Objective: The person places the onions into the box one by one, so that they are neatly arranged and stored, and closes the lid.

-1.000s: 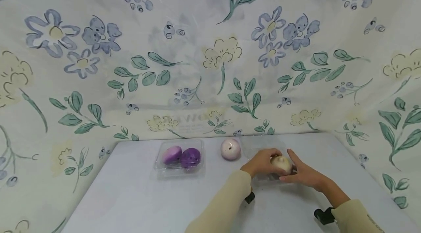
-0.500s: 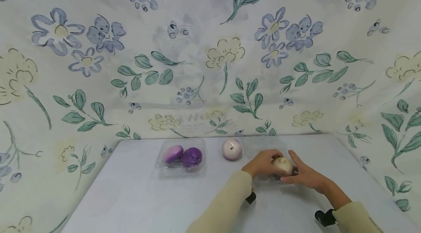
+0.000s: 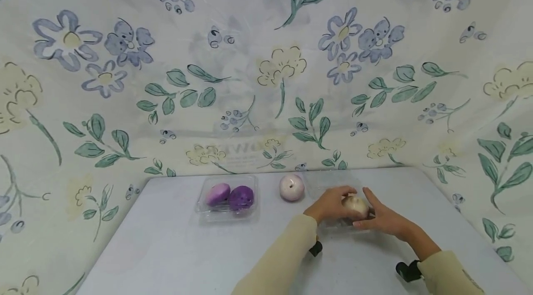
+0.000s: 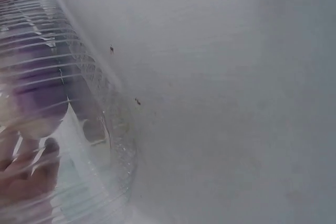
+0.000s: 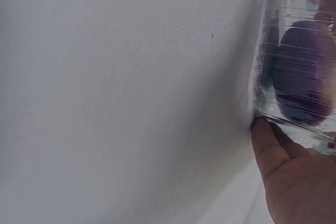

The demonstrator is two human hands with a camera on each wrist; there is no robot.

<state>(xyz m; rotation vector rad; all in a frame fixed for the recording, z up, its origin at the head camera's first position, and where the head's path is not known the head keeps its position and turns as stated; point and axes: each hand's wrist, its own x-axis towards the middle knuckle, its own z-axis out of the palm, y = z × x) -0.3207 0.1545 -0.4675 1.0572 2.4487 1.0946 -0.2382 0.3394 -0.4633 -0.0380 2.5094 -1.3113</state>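
Observation:
My left hand (image 3: 334, 205) holds a round turnip-like vegetable (image 3: 355, 206) over a clear plastic box (image 3: 329, 180), fingers curled round it. Cream shows on its top. In the left wrist view, through the ribbed plastic, it has a purple side (image 4: 44, 90). My right hand (image 3: 390, 221) grips the box's right end, thumb on the near side and index finger raised behind. In the right wrist view the digits of this hand (image 5: 299, 182) meet the box's corner, and a dark purple round vegetable (image 5: 302, 77) shows through the wall.
Left of the box stands a pinkish-white round vegetable (image 3: 292, 187) with a dark spot. Farther left, a second clear box (image 3: 226, 217) holds a lilac one (image 3: 218, 194) and a deep purple one (image 3: 241, 198). Behind the white table (image 3: 166, 248) hangs a floral cloth (image 3: 250, 54).
The head view shifts slightly. Both hands stay around the box, and the cream-topped vegetable tilts a little within the left hand's fingers.

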